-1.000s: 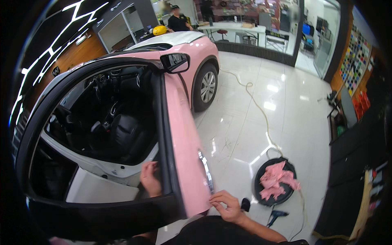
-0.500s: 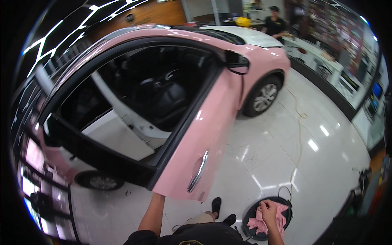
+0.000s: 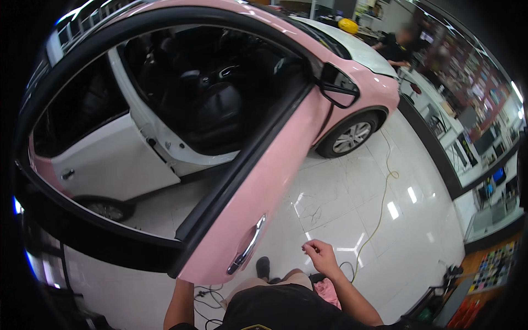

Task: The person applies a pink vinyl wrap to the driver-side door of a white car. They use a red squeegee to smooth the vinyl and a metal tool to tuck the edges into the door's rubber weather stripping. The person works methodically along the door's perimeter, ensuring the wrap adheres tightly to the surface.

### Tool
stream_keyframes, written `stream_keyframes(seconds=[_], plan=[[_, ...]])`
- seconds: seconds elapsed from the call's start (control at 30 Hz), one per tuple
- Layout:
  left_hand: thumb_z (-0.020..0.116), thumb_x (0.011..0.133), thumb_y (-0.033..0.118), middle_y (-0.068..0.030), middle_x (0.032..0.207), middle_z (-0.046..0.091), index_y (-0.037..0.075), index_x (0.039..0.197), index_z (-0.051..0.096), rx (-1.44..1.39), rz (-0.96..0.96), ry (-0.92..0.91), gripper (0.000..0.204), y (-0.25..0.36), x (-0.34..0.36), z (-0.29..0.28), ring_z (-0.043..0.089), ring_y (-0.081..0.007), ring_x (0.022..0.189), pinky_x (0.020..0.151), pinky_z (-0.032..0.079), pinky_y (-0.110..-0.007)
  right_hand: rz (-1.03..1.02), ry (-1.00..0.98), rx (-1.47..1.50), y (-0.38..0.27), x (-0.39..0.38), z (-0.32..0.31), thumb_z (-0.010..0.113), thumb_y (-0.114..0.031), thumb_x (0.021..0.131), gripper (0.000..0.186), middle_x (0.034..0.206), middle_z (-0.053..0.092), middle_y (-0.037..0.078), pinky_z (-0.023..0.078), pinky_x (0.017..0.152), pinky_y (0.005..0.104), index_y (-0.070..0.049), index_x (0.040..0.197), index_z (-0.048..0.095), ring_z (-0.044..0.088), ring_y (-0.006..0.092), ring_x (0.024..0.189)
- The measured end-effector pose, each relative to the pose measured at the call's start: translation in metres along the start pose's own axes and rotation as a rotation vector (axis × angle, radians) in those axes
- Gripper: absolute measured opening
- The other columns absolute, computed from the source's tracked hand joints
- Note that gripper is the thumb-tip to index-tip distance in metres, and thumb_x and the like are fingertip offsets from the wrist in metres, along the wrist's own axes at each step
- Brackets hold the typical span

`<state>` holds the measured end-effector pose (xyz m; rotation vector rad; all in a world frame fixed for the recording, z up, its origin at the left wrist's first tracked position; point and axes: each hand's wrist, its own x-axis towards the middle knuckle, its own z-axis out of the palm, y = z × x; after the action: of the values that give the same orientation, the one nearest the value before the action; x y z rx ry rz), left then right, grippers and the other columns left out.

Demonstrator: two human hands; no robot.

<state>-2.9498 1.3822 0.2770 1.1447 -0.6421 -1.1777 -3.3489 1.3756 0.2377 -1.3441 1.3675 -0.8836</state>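
Note:
A pink front car door point(image 3: 269, 184) stands swung open in front of me, with a chrome door handle point(image 3: 247, 245) near its rear edge. My left hand point(image 3: 183, 287) reaches up behind the door's lower rear corner, so its fingers are hidden. My right hand point(image 3: 321, 256) hovers over the floor to the right of the door handle, apart from the door. Its thumb and fingers are pinched together; whatever small thing they may hold cannot be made out. Beneath the right forearm, a crumpled pink sheet point(image 3: 328, 291) shows in part.
A white rear door point(image 3: 118, 157) and dark front seat point(image 3: 220, 104) show past the open door. The side mirror point(image 3: 338, 87) juts out. A yellowish hose point(image 3: 379, 212) and black cables point(image 3: 208, 301) lie on the floor. Another person point(image 3: 393, 49) stands by a white counter point(image 3: 434, 104).
My right hand has risen from the black tub of pink sheet and moved left toward the door. My view has shifted closer to the car. The left hand stays behind the door's corner.

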Motion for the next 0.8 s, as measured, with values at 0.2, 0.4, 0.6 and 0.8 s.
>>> stream_keyframes(seconds=[0.2,0.4,0.6,0.8], plan=[[0.051,0.101,0.026,-0.0099,0.12,0.061,0.0,0.126,0.056,0.014,0.016,0.146,0.036,-0.003,-0.026,0.033,0.059,-0.0186,0.113,0.096,0.05,-0.031,-0.514,-0.093,-0.181,-0.099,0.14,-0.007,0.061,-0.008,0.093,0.015,0.077,0.068,0.012,0.051,0.068,0.0292,0.004,0.088,0.067,0.065,0.0177,0.072],[0.051,0.101,0.027,-0.01,0.121,0.061,0.0,0.127,0.055,0.062,0.11,0.393,0.037,0.002,-0.048,0.078,0.059,-0.0188,0.114,0.097,0.05,-0.031,-0.936,-0.52,-0.269,-0.205,0.276,0.051,0.063,-0.009,0.089,0.014,0.091,0.066,0.018,0.051,0.073,0.0369,0.001,0.099,0.065,0.066,0.0312,0.08],[0.05,0.101,0.029,-0.0119,0.119,0.063,-0.001,0.126,0.056,-0.151,0.06,0.624,0.039,-0.009,-0.053,0.103,0.06,-0.0195,0.114,0.099,0.049,-0.032,-0.999,-1.28,-0.895,-0.228,0.356,0.155,0.066,-0.032,0.088,0.04,0.108,0.067,0.02,0.051,0.089,0.0461,-0.001,0.113,0.064,0.064,0.0394,0.104],[0.049,0.099,0.027,-0.0165,0.115,0.065,-0.005,0.125,0.057,0.049,0.101,0.733,0.042,-0.018,-0.062,0.096,0.062,-0.0235,0.11,0.098,0.05,-0.034,-0.993,-1.94,-1.552,-0.124,0.368,0.268,0.072,-0.04,0.083,0.069,0.123,0.062,0.025,0.05,0.094,0.0493,0.002,0.134,0.052,0.06,0.0404,0.114]])
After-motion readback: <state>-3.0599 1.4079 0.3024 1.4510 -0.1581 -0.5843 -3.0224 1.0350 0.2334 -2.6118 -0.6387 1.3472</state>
